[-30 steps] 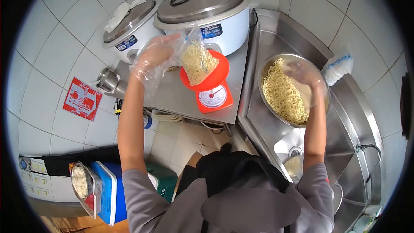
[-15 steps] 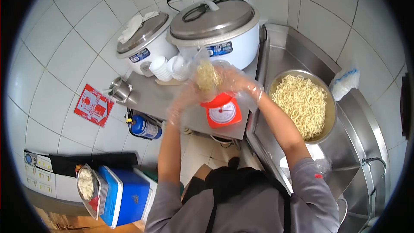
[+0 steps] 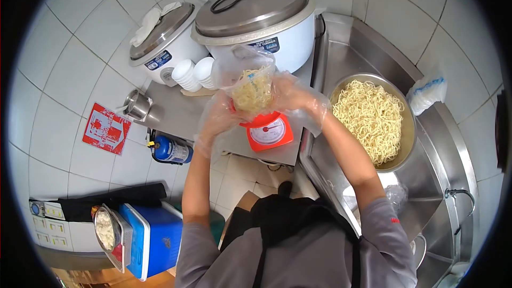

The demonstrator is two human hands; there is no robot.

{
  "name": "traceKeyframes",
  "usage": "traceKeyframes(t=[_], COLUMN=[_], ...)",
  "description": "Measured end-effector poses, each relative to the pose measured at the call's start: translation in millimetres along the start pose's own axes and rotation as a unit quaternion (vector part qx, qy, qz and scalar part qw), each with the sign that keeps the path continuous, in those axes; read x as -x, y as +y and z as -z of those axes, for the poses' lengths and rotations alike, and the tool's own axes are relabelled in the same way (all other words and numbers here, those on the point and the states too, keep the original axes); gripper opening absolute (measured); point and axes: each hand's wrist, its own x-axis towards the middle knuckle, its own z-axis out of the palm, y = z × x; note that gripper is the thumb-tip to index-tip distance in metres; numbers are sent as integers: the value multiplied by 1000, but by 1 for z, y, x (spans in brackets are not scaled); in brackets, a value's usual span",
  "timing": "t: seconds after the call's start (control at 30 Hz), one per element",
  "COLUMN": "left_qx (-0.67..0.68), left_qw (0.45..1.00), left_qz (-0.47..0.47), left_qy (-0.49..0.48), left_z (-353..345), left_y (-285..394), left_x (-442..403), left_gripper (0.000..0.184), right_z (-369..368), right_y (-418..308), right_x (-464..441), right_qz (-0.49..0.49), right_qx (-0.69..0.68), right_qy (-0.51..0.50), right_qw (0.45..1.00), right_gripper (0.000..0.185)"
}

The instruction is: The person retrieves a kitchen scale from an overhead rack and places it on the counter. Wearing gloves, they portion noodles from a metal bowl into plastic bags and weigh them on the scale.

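Observation:
A clear plastic bag of noodles [image 3: 253, 92] is held up between my hands, above the red tray of a kitchen scale [image 3: 271, 134]. My left hand [image 3: 220, 113], in a loose clear plastic glove, is closed on the bag's left side. On the other side, my right hand [image 3: 289, 95], gloved the same way, grips the bag near its upper part. The bag's top stands loose toward the rice cooker, and some fingertips are hidden behind it. To the right, a large metal bowl [image 3: 409, 137] holds a heap of yellow noodles [image 3: 368, 120].
Behind the scale stand a large rice cooker [image 3: 256, 16] and a smaller rice cooker [image 3: 165, 37]. Stacked white bowls [image 3: 185, 74] and a metal pitcher [image 3: 137, 106] sit left. The sink counter's raised edge [image 3: 316, 90] lies right. A blue cooler [image 3: 154, 240] is lower left.
The bag of noodles shows more clearly, its plastic top now standing higher and wider. Both hands remain on it above the scale. The whole view has shifted slightly.

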Motion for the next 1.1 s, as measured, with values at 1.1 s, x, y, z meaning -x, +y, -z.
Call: traceKeyframes(t=[1.1], left_qx=[-145], left_qw=[982], left_qz=[-24], left_qy=[121], left_z=[20], left_y=[-22], left_x=[31], left_gripper=[128], right_z=[52], right_y=[-3], right_x=[19], right_qz=[15], right_qx=[13], right_qy=[31], right_qw=[999], right_gripper=[100])
